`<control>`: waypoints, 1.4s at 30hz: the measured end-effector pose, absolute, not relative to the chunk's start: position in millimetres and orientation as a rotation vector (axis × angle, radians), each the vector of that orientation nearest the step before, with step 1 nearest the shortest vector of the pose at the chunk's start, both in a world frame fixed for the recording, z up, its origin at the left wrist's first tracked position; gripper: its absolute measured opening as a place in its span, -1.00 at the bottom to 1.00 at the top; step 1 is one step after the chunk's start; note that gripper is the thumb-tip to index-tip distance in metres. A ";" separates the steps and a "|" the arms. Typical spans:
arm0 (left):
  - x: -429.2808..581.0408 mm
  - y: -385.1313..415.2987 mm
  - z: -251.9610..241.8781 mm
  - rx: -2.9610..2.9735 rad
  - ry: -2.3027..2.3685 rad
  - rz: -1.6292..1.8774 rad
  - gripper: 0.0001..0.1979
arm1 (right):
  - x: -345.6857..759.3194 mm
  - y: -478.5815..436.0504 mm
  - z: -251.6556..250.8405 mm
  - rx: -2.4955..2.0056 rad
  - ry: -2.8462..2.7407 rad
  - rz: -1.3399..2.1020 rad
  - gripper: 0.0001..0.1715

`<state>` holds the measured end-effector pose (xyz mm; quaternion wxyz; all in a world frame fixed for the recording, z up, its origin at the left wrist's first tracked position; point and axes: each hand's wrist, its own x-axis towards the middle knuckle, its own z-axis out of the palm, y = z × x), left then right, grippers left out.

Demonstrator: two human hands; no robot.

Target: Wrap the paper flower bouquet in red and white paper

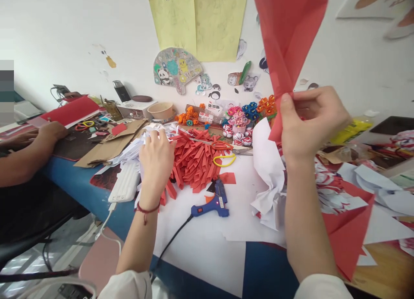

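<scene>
My right hand (310, 122) is raised above the table and pinches the lower corner of a large red paper sheet (287, 36), which stands up past the top of the view. My left hand (157, 159) reaches down over a heap of white paper scraps (132, 150) beside a pile of folded red paper strips (197, 161); its fingers curl around white paper. A red string bracelet is on that wrist.
A blue glue gun (211, 204) lies on white paper near the front, its cord trailing off the edge. Yellow-handled scissors (224, 159), crumpled white paper (270, 178), paper flowers (249, 113), a bowl (161, 110) and cardboard (110, 146) crowd the table. Another person's arm (29, 150) rests at left.
</scene>
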<state>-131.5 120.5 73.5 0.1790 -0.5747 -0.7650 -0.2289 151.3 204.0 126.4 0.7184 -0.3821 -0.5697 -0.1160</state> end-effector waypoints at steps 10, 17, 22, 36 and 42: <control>-38.9 161.4 103.6 -2.686 -1.531 -2.048 -0.61 | 116.4 173.7 120.7 -0.744 -1.432 0.052 -0.88; -9.4 188.1 104.1 -2.897 -1.113 -2.658 -0.64 | 125.2 157.5 115.6 -0.802 -1.430 0.217 -0.85; -10.0 175.6 90.5 -2.936 -1.360 -2.591 -0.64 | 179.1 87.3 89.1 -1.127 -1.424 0.334 -0.74; 17.5 124.6 14.5 -2.876 -2.006 -1.260 -0.61 | 208.7 62.2 -42.3 -1.280 -0.767 1.104 -0.24; 33.3 122.4 19.7 -2.859 -1.958 -1.099 -0.56 | 199.9 74.1 -30.5 -1.071 -0.637 1.390 -0.44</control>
